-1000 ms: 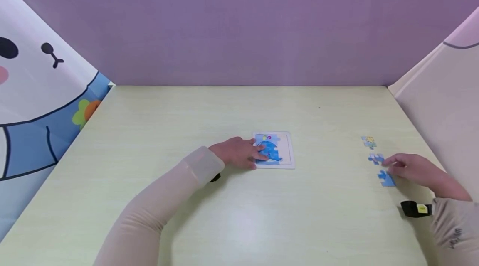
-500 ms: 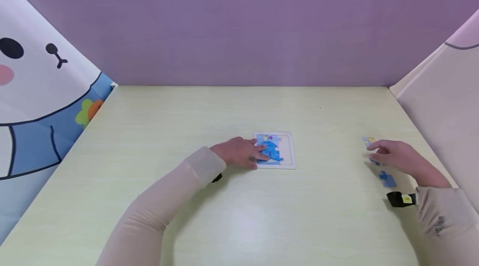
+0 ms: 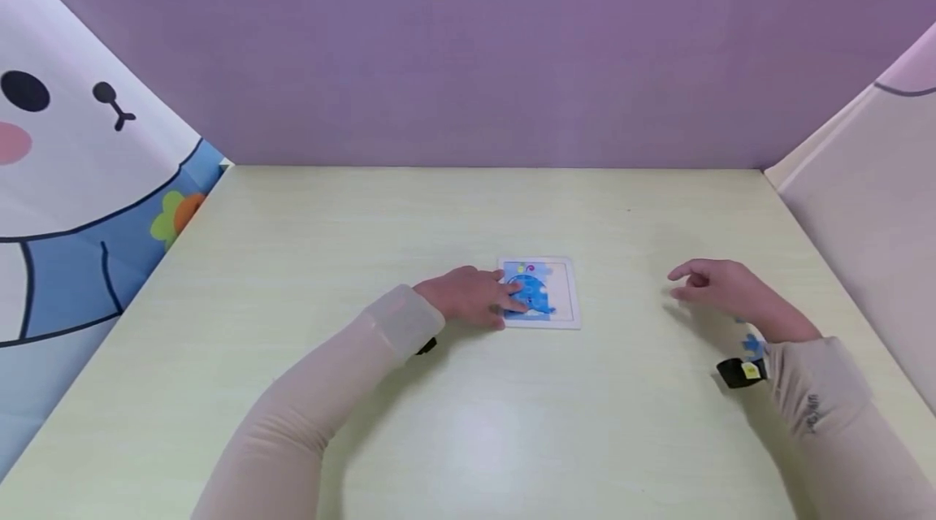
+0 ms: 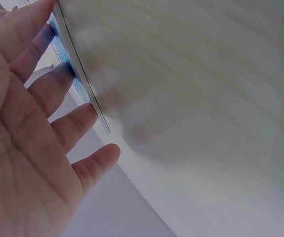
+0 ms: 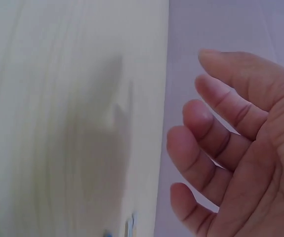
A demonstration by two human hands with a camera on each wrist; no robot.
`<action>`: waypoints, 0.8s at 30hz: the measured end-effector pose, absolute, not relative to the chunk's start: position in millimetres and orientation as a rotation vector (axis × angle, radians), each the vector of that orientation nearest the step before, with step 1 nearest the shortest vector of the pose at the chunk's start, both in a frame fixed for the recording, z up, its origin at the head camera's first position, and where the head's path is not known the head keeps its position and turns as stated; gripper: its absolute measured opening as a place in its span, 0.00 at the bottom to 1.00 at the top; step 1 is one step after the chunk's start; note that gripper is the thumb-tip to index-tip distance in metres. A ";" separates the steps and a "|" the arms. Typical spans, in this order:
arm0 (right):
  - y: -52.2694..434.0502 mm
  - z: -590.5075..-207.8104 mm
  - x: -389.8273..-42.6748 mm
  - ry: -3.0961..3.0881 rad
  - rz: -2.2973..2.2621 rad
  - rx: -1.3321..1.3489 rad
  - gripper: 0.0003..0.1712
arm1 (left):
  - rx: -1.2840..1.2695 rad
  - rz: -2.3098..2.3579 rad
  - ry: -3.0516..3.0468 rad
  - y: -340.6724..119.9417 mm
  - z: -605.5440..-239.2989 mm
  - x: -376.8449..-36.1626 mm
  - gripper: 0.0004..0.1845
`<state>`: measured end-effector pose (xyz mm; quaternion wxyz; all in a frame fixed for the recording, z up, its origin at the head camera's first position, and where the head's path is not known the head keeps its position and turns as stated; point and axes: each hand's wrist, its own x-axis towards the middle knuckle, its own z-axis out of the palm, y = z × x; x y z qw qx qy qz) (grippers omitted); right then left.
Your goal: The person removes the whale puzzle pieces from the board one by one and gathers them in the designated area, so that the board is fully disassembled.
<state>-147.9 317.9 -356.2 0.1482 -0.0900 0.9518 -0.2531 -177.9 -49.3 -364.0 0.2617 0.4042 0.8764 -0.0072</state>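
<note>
My left hand [image 3: 464, 296] lies with spread fingers over the left side of a small white-framed jigsaw puzzle [image 3: 561, 301]. Assembled pieces show a blue whale picture on the left and middle; a blank strip runs down the right. Seen in the left wrist view, the fingertips [image 4: 65, 74] rest at the edge of the puzzle board. My right hand [image 3: 720, 286] is raised above the table to the right, fingers loosely bent, with nothing visible between them. Behind its wrist, a blue jigsaw piece [image 3: 753, 346] shows partly; the other loose pieces are mostly hidden.
The pale wooden table [image 3: 366, 219] ends at a purple wall [image 3: 468, 57] at the back. Cartoon-printed panels [image 3: 88, 179] flank it at the left and right. Black wrist bands [image 3: 738, 374] sit by the sleeve cuffs.
My right hand has moved from the loose pieces leftward and away from me, towards the puzzle, now covering most of those pieces. My left hand has stayed on the puzzle.
</note>
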 end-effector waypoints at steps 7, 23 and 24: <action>304.3 -362.1 -154.1 2.712 -0.797 -0.347 0.17 | 1.086 -0.006 2.367 -49.0 -365.5 -178.3 0.25; 267.2 -369.7 -167.2 2.683 -0.768 -0.442 0.16 | 1.102 -0.070 2.362 -47.0 -367.4 -182.0 0.25; 264.3 -369.3 -168.3 2.692 -0.745 -0.451 0.17 | 1.095 -0.064 2.362 -46.9 -367.5 -182.1 0.25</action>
